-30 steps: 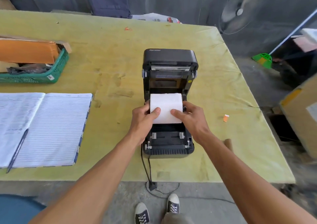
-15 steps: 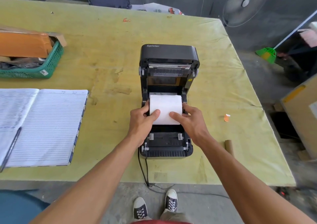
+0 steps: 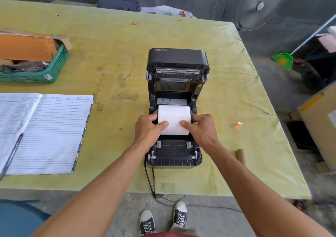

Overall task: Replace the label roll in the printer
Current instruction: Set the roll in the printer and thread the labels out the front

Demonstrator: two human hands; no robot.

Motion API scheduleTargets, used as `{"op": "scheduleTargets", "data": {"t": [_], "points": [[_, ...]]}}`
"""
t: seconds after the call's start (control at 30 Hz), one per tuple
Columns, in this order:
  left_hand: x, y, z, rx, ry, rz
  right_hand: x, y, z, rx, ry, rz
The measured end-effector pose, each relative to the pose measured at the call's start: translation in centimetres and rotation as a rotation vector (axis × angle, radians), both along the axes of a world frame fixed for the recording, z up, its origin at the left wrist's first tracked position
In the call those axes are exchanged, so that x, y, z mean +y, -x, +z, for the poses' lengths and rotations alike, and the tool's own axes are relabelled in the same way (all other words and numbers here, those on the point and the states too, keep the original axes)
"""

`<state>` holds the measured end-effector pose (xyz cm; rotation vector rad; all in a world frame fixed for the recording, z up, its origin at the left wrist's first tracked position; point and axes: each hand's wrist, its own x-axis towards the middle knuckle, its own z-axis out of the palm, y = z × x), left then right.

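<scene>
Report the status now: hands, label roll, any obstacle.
Left hand and right hand both grip label roll. Roll sits in open printer. Nothing in the way.

Operator body: bare arms, canvas sneakers, red garment at frame bottom.

No sleeves are seen on either forearm; left hand (image 3: 148,130) and right hand (image 3: 202,130) are bare, with no gloves, rings or watch visible. Two dark low-top sneakers (image 3: 164,218) are worn, with white rubber toe caps, white soles and white laces. Grey-beige trouser fabric is seen above the right shoe. A strip of red cloth (image 3: 169,234) is cut off by the lower edge.
</scene>
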<state>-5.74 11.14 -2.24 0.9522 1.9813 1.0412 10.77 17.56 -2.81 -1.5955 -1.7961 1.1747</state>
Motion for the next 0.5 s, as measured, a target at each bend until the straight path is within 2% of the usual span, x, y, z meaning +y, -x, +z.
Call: {"op": "scheduleTargets", "data": {"t": [0.13,0.33,0.5], "points": [[1.4,0.7,1.4,0.192,0.09,-0.076,0.8,0.0,1.6,-0.15,0.005,0.069],[3.3,1.1,3.5,0.55,0.132,-0.427,2.4,0.5,2.8,-0.422,-0.168,0.309],[2.4,0.5,3.2,0.746,0.078,-0.423,1.4,0.5,2.6,-0.555,-0.338,0.362]]}}
